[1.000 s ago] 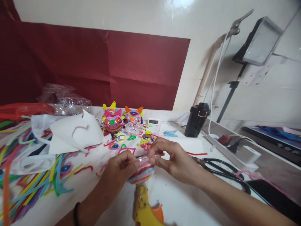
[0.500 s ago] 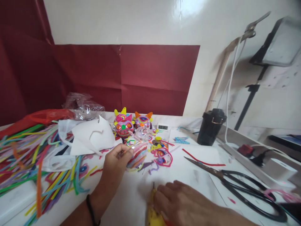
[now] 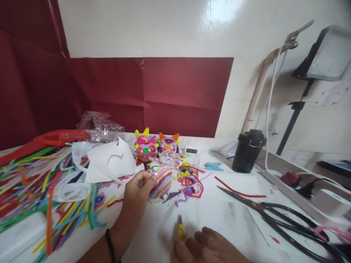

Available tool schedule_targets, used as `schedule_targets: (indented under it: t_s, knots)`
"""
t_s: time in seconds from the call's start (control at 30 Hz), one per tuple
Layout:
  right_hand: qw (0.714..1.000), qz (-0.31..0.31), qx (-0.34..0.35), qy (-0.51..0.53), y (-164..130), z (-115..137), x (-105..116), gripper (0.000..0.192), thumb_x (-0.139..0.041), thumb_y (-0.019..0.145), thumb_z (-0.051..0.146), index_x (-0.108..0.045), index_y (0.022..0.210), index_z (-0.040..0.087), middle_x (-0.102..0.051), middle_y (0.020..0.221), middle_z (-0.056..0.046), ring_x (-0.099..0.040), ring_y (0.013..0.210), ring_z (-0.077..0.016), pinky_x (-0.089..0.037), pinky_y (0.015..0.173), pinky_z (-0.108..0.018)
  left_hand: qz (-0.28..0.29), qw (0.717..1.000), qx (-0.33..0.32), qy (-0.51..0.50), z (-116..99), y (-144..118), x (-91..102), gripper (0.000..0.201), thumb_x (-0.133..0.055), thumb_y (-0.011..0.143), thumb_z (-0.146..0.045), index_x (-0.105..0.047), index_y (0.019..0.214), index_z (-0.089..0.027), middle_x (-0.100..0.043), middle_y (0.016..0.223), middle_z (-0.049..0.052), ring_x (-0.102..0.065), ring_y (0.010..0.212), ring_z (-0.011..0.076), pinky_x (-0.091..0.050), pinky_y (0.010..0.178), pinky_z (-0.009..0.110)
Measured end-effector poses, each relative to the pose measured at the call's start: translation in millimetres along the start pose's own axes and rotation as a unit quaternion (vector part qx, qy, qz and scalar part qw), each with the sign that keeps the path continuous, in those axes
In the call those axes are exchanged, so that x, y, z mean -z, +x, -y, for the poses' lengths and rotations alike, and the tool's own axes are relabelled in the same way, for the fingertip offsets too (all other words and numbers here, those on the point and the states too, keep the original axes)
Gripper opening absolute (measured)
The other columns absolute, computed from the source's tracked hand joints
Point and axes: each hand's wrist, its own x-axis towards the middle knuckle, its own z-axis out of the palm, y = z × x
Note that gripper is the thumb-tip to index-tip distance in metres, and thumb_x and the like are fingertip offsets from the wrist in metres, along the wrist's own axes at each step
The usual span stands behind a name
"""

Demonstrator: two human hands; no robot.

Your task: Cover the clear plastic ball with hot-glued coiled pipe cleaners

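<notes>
Two finished pipe-cleaner heads (image 3: 156,146) are sitting on the white counter (image 3: 219,215) before a maroon backdrop (image 3: 164,95). The left hand (image 3: 137,188) is pinching a third striped ball (image 3: 161,184); the right hand (image 3: 211,248) is closing, seemingly, around one yellow glue gun (image 3: 179,233).

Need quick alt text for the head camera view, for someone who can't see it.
The left hand holds a striped pipe-cleaner ball above a white table, while the right hand touches a yellow glue gun. Black scissors lie right, loose pipe cleaners left.
</notes>
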Motion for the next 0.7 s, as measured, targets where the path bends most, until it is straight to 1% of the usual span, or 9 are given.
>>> schedule_targets:
  t_s: [0.07, 0.13, 0.2, 0.27, 0.33, 0.4, 0.53, 0.6, 0.7]
  knots:
    - [0.999, 0.023, -0.008, 0.030, 7, -5, 12, 0.008, -0.057, 0.083, 0.022, -0.049, 0.080, 0.020, -0.063, 0.053, 0.003, -0.053, 0.032, -0.0158, -0.029, 0.034, -0.030, 0.002, 1.000, 0.000, 0.008, 1, 1, 0.6, 0.020, -0.064, 0.069, -0.032, -0.053, 0.057, -0.020, -0.047, 0.052, -0.006, -0.045, 0.051, 0.0121, -0.038, 0.051, 0.023]
    - [0.990, 0.062, -0.039, 0.120, 12, -15, 34, 0.008, -0.058, 0.081, 0.021, -0.051, 0.083, 0.019, -0.067, 0.060, 0.000, -0.057, 0.039, -0.0164, -0.033, 0.038, -0.028, 0.003, 1.000, 0.002, 0.014, 3, 2, 1.2, 0.019, -0.064, 0.069, -0.031, -0.055, 0.058, -0.019, -0.046, 0.051, -0.006, -0.043, 0.051, 0.0118, -0.037, 0.051, 0.023]
    - [0.934, 0.120, -0.132, 0.310, 15, -28, 62, 0.011, -0.060, 0.079, 0.020, -0.052, 0.087, 0.022, -0.071, 0.076, -0.001, -0.062, 0.054, -0.0157, -0.040, 0.047, -0.024, -0.001, 1.000, 0.005, 0.014, 4, 3, 1.6, 0.019, -0.064, 0.070, -0.032, -0.056, 0.059, -0.019, -0.046, 0.050, -0.007, -0.043, 0.050, 0.0119, -0.036, 0.050, 0.023]
    - [0.849, 0.100, -0.260, 0.449, 14, -44, 85, 0.024, -0.064, 0.073, 0.018, -0.053, 0.093, 0.025, -0.069, 0.081, -0.001, -0.063, 0.065, -0.0172, -0.044, 0.056, -0.024, -0.005, 1.000, 0.009, 0.012, 6, 4, 1.8, 0.019, -0.063, 0.070, -0.033, -0.056, 0.059, -0.019, -0.046, 0.050, -0.007, -0.043, 0.050, 0.0121, -0.035, 0.050, 0.023]
    - [0.826, 0.097, -0.278, 0.481, 11, -60, 96, 0.017, -0.060, 0.076, 0.019, -0.050, 0.090, 0.024, -0.065, 0.081, -0.001, -0.061, 0.071, -0.0168, -0.046, 0.061, -0.025, -0.008, 1.000, 0.009, 0.012, 6, 4, 1.8, 0.019, -0.063, 0.069, -0.033, -0.057, 0.058, -0.019, -0.047, 0.050, -0.006, -0.043, 0.050, 0.0124, -0.035, 0.051, 0.024]
    - [0.783, 0.072, -0.282, 0.550, 8, -74, 97, 0.012, -0.058, 0.081, 0.025, -0.048, 0.088, 0.023, -0.062, 0.084, -0.002, -0.060, 0.077, -0.0175, -0.047, 0.065, -0.027, -0.009, 1.000, 0.008, 0.011, 6, 4, 1.5, 0.017, -0.064, 0.067, -0.030, -0.057, 0.056, -0.019, -0.048, 0.051, -0.006, -0.044, 0.052, 0.0128, -0.036, 0.054, 0.024]
    - [0.642, -0.018, -0.304, 0.703, 10, -89, 91, 0.027, -0.062, 0.079, 0.039, -0.045, 0.092, 0.023, -0.063, 0.083, -0.003, -0.061, 0.077, -0.0200, -0.048, 0.071, -0.033, 0.000, 1.000, 0.017, -0.002, 3, 0, -0.4, 0.017, -0.064, 0.067, -0.031, -0.058, 0.056, -0.019, -0.052, 0.052, -0.005, -0.047, 0.054, 0.0136, -0.037, 0.055, 0.024]
    - [0.608, -0.049, -0.310, 0.729, 13, -91, 89, 0.028, -0.064, 0.076, 0.040, -0.047, 0.089, 0.023, -0.063, 0.081, -0.003, -0.062, 0.073, -0.0197, -0.049, 0.074, -0.034, 0.009, 1.000, 0.027, -0.012, 3, -2, -1.8, 0.019, -0.064, 0.068, -0.033, -0.057, 0.058, -0.019, -0.052, 0.052, -0.005, -0.048, 0.053, 0.0138, -0.037, 0.054, 0.024]
    - [0.592, -0.080, -0.318, 0.736, 14, -91, 87, 0.028, -0.066, 0.076, 0.040, -0.050, 0.091, 0.022, -0.064, 0.081, -0.003, -0.059, 0.061, -0.0154, -0.049, 0.064, -0.030, 0.014, 0.999, 0.036, -0.024, 3, -4, -3.8, 0.019, -0.064, 0.068, -0.034, -0.057, 0.058, -0.019, -0.050, 0.051, -0.006, -0.046, 0.052, 0.0131, -0.035, 0.053, 0.024]
